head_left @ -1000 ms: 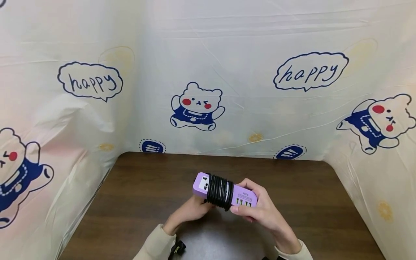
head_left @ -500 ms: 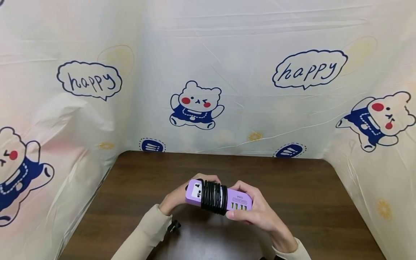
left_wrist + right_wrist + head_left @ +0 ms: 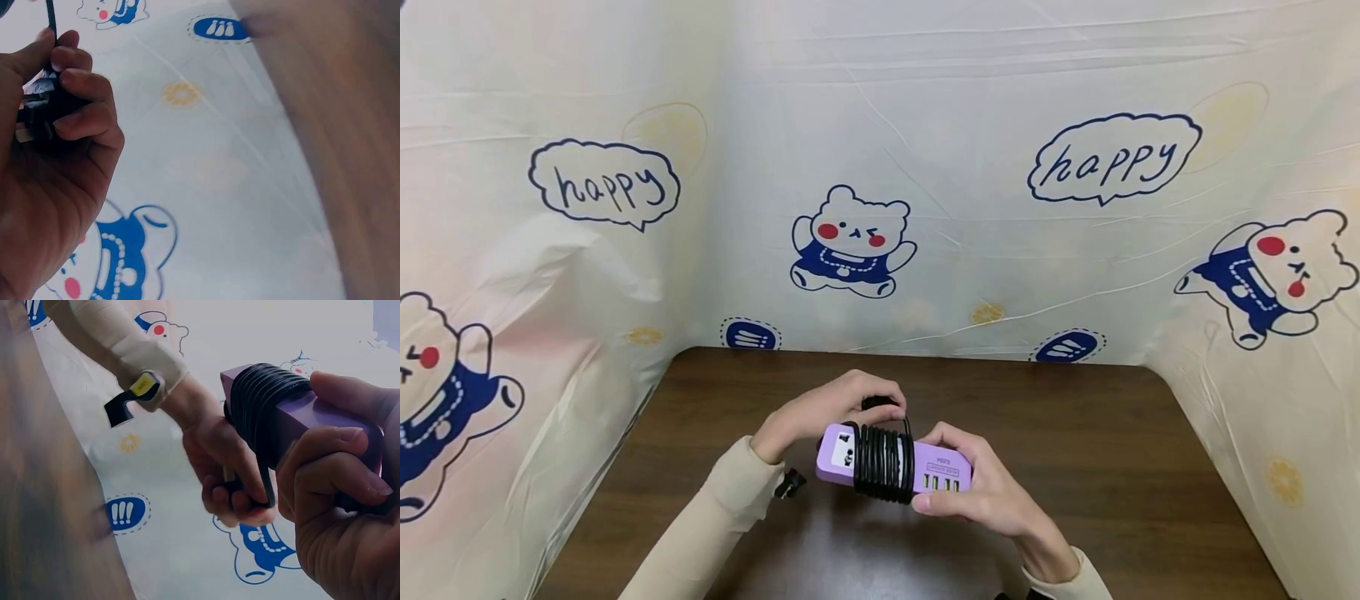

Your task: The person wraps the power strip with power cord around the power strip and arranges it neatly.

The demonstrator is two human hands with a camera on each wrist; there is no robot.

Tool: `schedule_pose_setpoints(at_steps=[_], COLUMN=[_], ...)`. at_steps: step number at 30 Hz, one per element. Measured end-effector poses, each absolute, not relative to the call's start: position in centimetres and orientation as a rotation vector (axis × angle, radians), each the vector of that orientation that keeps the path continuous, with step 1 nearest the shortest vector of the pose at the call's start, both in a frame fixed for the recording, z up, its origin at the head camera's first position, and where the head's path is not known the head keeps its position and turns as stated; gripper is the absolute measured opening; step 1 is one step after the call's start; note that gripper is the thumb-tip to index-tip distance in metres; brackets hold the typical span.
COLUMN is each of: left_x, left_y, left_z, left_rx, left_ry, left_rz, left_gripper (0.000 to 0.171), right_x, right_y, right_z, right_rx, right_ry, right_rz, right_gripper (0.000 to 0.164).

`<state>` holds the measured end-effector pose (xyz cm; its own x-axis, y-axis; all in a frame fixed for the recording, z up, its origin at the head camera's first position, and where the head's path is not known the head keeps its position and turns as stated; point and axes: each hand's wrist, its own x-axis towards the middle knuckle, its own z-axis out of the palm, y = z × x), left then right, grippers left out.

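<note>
A purple power strip [image 3: 938, 458] is held by my right hand [image 3: 988, 492], its thumb on the near side and fingers round the far side. Several turns of black cord [image 3: 883, 463] wrap its middle. White sockets show at the left end, and USB ports on the right half. Beyond the strip, my left hand [image 3: 838, 406] grips the cord's black plug [image 3: 47, 119], whose metal prongs show among the curled fingers in the left wrist view. Thumb and index finger pinch the cord where it leaves the plug. A short length of cord runs from this hand to the coil.
Beneath both hands lies a dark brown wooden table [image 3: 1075, 433]. A pale curtain [image 3: 970, 167] printed with bears and "happy" bubbles surrounds it at the back and both sides. A black wrist mount [image 3: 128, 403] sticks out from the left sleeve.
My left hand has risen from under the strip's near left side to beyond its far edge, now drawing the plug and some cord away. The right hand and strip have shifted slightly left and nearer.
</note>
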<state>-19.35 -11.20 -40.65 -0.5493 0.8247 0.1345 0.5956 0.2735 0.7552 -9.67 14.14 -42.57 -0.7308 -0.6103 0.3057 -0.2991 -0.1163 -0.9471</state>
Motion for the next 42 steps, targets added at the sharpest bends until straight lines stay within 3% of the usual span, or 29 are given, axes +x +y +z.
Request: schedule_pose_setpoints(at_steps=[7,15,29,42], left_x=[-19.6,-18.8,-17.2,-13.9], left_y=[-11.3,-11.3,-10.4,-8.7], left_z=[-38.2,-37.0,-36.3,-36.4], left_rx=[1.452,1.443,1.416,1.45], left_ry=[2.258,2.449,2.657,3.016], left_rz=[0.944,0.751,0.473,-0.116], left_gripper=[0.018,0.015,0.012,0.018], right_x=[-9.5,-9.6,-9.9,-10.2], right_y=[13.5,13.1,12.8,12.6], right_z=[-42.9,-43.3,-44.0,-44.4], right_rx=[-1.059,-1.044,-0.955,-0.8], right_ry=[1.941,1.985,2.126,2.324], right_rz=[-1.856,-1.84,-1.732,-1.58], right_gripper=[0.035,0.034,0.037,0.042])
